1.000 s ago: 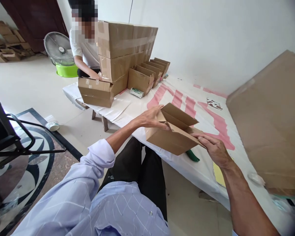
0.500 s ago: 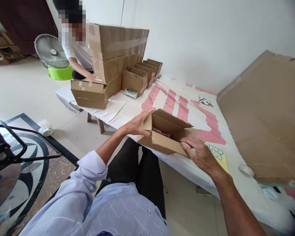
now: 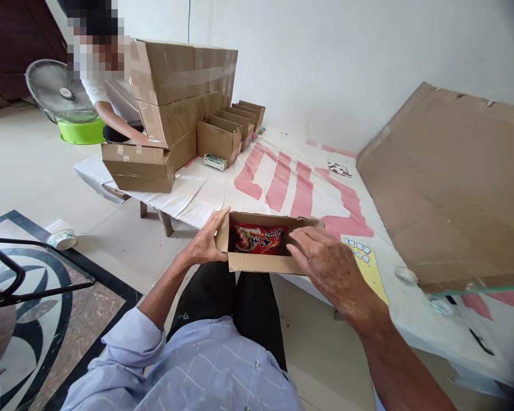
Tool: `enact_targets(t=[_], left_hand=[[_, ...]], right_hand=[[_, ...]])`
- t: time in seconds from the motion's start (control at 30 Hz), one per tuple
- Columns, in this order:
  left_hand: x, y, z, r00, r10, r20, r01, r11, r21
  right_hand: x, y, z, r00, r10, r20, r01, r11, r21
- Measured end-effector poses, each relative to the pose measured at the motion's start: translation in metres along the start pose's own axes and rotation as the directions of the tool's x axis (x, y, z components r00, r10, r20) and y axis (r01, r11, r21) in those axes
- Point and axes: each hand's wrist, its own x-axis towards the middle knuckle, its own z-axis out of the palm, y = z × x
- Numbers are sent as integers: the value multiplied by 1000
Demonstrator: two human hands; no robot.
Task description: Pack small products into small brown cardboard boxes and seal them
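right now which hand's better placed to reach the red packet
Probably the right hand: it is over the right end of the open box, near the packet, while the left hand holds the other.

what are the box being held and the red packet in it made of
Open box: matt brown cardboard, likely corrugated, going by its plain tan walls and rough edges. Red packet: probably thin plastic film with a glossy print, since its surface looks slightly shiny and crinkled.
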Motion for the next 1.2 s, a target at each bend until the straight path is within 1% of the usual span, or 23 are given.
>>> enact_targets(t=[0.07, 0.13, 0.2, 0.27, 0.37, 0.5, 0.57, 0.63, 0.73, 0.8, 0.87, 0.9, 0.93, 0.97, 1.0, 1.03, 1.07, 1.1, 1.13, 1.17, 1.2], left_hand=[[-1, 4, 2, 1000, 11, -2, -11, 1000, 10], [-2, 9, 4, 1000, 18, -2, -18, 999, 28], [-2, 15, 6, 1000, 19, 0, -19, 999, 43], [-2, 19, 7, 1000, 22, 2, -22, 999, 49], [-1, 21, 9, 1000, 27, 5, -27, 998, 50], [0, 21, 9, 1000, 2, 13, -3, 999, 46], [1, 20, 10, 1000, -8, 14, 7, 999, 40], [0, 18, 10, 1000, -10, 16, 10, 999, 34], [-1, 11, 10, 1000, -10, 13, 10, 1000, 27], [0, 4, 8, 1000, -14, 5, 14, 1000, 15], [3, -4, 1, 999, -34, 0, 34, 999, -3], [6, -9, -3, 999, -52, -1, 52, 999, -9], [10, -14, -9, 997, -74, -3, 74, 997, -11], [15, -20, -15, 995, -99, -9, 99, 995, -8], [22, -27, -21, 993, -121, -18, 121, 993, -2], [31, -34, -26, 990, -138, -28, 138, 990, 3], [41, -41, -31, 988, -150, -34, 150, 989, 3], [53, -50, -34, 987, -157, -34, 157, 988, -4], [65, -58, -35, 987, -162, -22, 161, 987, -19], [80, -66, -34, 986, -165, -3, 165, 985, -43], [95, -74, -30, 986, -165, 17, 166, 984, -69]], right_hand=[[12, -5, 8, 994, -14, 110, 7, 998, 65], [24, -8, 20, 974, -16, 226, -5, 996, 94], [35, -7, 32, 948, -9, 317, -21, 996, 90], [44, -4, 42, 929, 2, 371, -29, 997, 66], [51, 1, 51, 911, 1, 413, -16, 999, 33], [54, 3, 53, 896, 12, 444, 9, 999, -46], [54, 3, 53, 894, 16, 447, 29, 995, -92], [53, 3, 54, 902, 12, 431, 37, 994, -105], [50, 5, 55, 932, -20, 362, 42, 998, -51], [48, 9, 53, 961, -67, 268, 66, 998, 12], [46, 15, 45, 989, -104, 110, 97, 993, 65], [46, 20, 38, 994, -106, 6, 105, 991, 85], [44, 26, 29, 989, -94, -112, 106, 989, 104], [42, 32, 19, 970, -64, -234, 96, 987, 126], [38, 39, 7, 938, -20, -347, 78, 985, 154], [33, 45, -4, 896, 35, -442, 54, 981, 188], [27, 51, -15, 853, 95, -513, 26, 974, 224], [20, 56, -25, 816, 152, -557, 0, 965, 263], [12, 59, -32, 792, 202, -577, -21, 952, 304], [4, 60, -37, 782, 241, -575, -34, 937, 346], [-5, 59, -38, 785, 270, -557, -38, 919, 391]])
